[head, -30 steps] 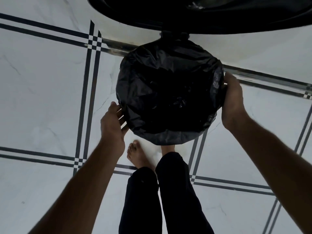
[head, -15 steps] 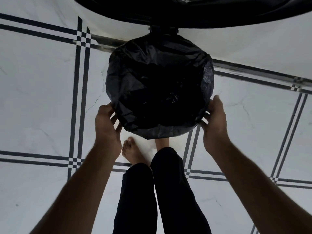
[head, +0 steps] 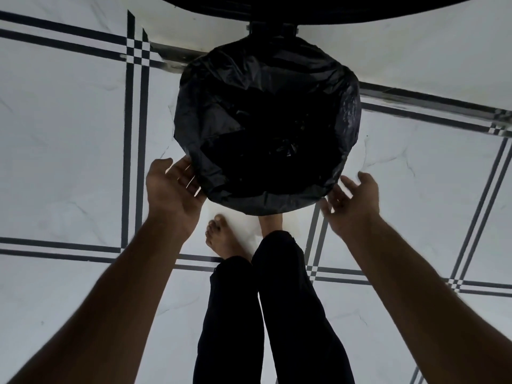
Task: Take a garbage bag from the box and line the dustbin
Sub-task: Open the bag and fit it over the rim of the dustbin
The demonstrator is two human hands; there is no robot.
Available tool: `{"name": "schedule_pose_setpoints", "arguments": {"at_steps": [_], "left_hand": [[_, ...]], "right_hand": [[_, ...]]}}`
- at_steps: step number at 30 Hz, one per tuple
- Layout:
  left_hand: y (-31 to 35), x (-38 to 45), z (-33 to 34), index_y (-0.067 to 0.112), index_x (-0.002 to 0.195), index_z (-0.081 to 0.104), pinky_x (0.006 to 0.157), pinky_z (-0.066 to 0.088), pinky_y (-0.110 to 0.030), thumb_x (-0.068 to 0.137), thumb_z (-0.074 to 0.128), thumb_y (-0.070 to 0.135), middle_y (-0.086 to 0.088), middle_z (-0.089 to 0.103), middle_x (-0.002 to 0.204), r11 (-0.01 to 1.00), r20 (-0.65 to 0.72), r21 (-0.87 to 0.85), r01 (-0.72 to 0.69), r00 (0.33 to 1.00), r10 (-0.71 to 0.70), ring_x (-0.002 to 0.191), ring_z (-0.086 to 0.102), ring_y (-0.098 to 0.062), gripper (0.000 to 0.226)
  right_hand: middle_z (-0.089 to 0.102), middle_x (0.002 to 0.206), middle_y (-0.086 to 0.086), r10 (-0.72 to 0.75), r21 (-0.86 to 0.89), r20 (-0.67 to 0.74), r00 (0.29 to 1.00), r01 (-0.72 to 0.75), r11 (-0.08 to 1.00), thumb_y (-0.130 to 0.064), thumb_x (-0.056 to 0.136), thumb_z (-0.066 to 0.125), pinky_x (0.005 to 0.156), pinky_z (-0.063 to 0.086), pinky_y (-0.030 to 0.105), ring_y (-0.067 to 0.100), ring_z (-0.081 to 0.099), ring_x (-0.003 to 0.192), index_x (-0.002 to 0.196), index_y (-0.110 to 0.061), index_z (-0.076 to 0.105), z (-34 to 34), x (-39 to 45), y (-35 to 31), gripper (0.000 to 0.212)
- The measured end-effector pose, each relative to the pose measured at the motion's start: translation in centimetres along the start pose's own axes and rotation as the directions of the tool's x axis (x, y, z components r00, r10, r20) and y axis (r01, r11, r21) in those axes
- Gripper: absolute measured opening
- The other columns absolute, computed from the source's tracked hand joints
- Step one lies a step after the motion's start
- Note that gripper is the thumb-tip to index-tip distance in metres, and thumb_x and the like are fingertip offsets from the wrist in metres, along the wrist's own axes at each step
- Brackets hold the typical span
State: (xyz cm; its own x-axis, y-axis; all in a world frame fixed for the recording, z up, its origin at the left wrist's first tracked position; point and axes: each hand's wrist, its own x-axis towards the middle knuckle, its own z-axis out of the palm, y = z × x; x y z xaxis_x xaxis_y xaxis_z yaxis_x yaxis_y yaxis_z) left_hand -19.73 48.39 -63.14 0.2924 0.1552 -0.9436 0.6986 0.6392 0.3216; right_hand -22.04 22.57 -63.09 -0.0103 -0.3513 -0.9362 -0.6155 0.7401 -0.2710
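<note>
**Bag seated over the bin, hands coming off the rim**

The black garbage bag point(head: 266, 120) is spread across the mouth of the round dustbin point(head: 349, 112), its plastic folded over the rim all the way round and sagging into the dark hollow in the middle. The bin stands on the white tiled floor point(head: 69, 134), directly in front of the person's bare feet point(head: 221, 239), with its raised lid point(head: 304, 9) filling the top of the view.

Half a second ago both hands pressed against the lower sides of the bin, smoothing the folded plastic down. Now the left hand point(head: 171, 187) is spread open, palm turned toward the bag, its fingertips just at the lower left edge of the plastic. The right hand point(head: 353, 202) is likewise open with fingers splayed, just beside the lower right edge and seemingly clear of it. Neither hand grips anything.

Since the hands slid downward round the rim and then loosened, the lining looks essentially finished: the overhang sits evenly and no part of the rim shows bare. What likely remains is drawing the arms back and, perhaps, letting the lid close. No box of bags is in view.
</note>
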Motion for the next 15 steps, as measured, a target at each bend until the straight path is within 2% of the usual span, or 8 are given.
{"name": "schedule_pose_setpoints", "arguments": {"at_steps": [1, 3, 4, 6, 9, 12, 15], "left_hand": [[0.1, 0.1, -0.1, 0.01, 0.105, 0.067, 0.105, 0.049, -0.041, 0.097, 0.039, 0.032, -0.007, 0.066, 0.111, 1.0, 0.007, 0.009, 0.006, 1.0, -0.006, 0.107, 0.063, -0.026, 0.036], [0.2, -0.1, 0.0, 0.012, 0.102, 0.067, 0.108, 0.045, -0.044, 0.096, 0.04, 0.033, -0.006, 0.065, 0.113, 1.0, 0.021, 0.019, 0.02, 1.0, -0.021, 0.108, 0.062, -0.025, 0.035], [0.3, -0.2, 0.1, 0.014, 0.101, 0.067, 0.109, 0.044, -0.043, 0.094, 0.041, 0.033, -0.005, 0.064, 0.112, 0.999, 0.024, 0.022, 0.03, 0.999, -0.031, 0.107, 0.062, -0.024, 0.033], [0.3, -0.4, 0.0, 0.017, 0.101, 0.069, 0.107, 0.044, -0.042, 0.092, 0.043, 0.033, -0.003, 0.064, 0.112, 0.998, 0.02, 0.02, 0.051, 0.998, -0.051, 0.107, 0.061, -0.023, 0.032], [0.2, -0.7, -0.1, 0.024, 0.105, 0.071, 0.101, 0.048, -0.047, 0.094, 0.044, 0.038, -0.001, 0.065, 0.12, 0.996, 0.007, 0.052, 0.079, 0.997, -0.079, 0.115, 0.062, -0.021, 0.033], [0.3, -0.9, -0.6, 0.028, 0.118, 0.069, 0.099, 0.049, -0.056, 0.099, 0.043, 0.053, -0.004, 0.065, 0.127, 0.987, 0.019, 0.101, 0.123, 0.992, -0.126, 0.117, 0.063, -0.023, 0.041], [0.4, -1.0, -1.2, 0.026, 0.128, 0.065, 0.097, 0.052, -0.054, 0.098, 0.042, 0.058, -0.005, 0.068, 0.124, 0.984, 0.047, 0.106, 0.142, 0.988, -0.148, 0.115, 0.066, -0.024, 0.049]], "right_hand": [[0.061, 0.111, 0.001, 0.037, -0.073, 0.009, 0.999, -0.036, 0.997, -0.045, 0.095, 0.045, 0.098, 0.047, 0.037, 0.018, 0.057, 0.101, 0.099, -0.015, 0.062, -0.2, -0.3, 1.0, 0.035], [0.06, 0.117, 0.003, 0.139, -0.162, 0.09, 0.986, -0.123, 0.979, -0.055, 0.091, 0.049, 0.104, 0.043, 0.048, 0.021, 0.055, 0.112, 0.107, -0.019, 0.065, -0.7, -1.1, 2.9, 0.043], [0.06, 0.121, 0.006, 0.182, -0.172, 0.142, 0.973, -0.157, 0.973, -0.06, 0.088, 0.051, 0.105, 0.041, 0.054, 0.024, 0.054, 0.116, 0.114, -0.022, 0.066, -0.9, -1.4, 3.7, 0.049], [0.061, 0.127, 0.013, 0.209, -0.074, 0.244, 0.947, -0.197, 0.978, -0.067, 0.088, 0.049, 0.101, 0.045, 0.057, 0.03, 0.059, 0.118, 0.122, -0.022, 0.065, -1.1, -1.6, 4.7, 0.059], [0.067, 0.126, 0.015, 0.178, 0.143, 0.295, 0.939, -0.228, 0.963, -0.066, 0.092, 0.042, 0.091, 0.054, 0.051, 0.032, 0.066, 0.112, 0.126, -0.016, 0.064, -1.2, -1.4, 5.1, 0.064], [0.07, 0.123, 0.011, 0.11, 0.196, 0.273, 0.956, -0.167, 0.966, -0.061, 0.094, 0.042, 0.095, 0.052, 0.048, 0.028, 0.067, 0.111, 0.124, -0.011, 0.062, -1.4, -0.9, 5.2, 0.061], [0.071, 0.115, 0.011, 0.054, 0.238, 0.269, 0.962, -0.12, 0.964, -0.06, 0.093, 0.044, 0.098, 0.05, 0.044, 0.027, 0.067, 0.109, 0.115, -0.009, 0.064, -1.5, -0.5, 4.3, 0.059]]}}
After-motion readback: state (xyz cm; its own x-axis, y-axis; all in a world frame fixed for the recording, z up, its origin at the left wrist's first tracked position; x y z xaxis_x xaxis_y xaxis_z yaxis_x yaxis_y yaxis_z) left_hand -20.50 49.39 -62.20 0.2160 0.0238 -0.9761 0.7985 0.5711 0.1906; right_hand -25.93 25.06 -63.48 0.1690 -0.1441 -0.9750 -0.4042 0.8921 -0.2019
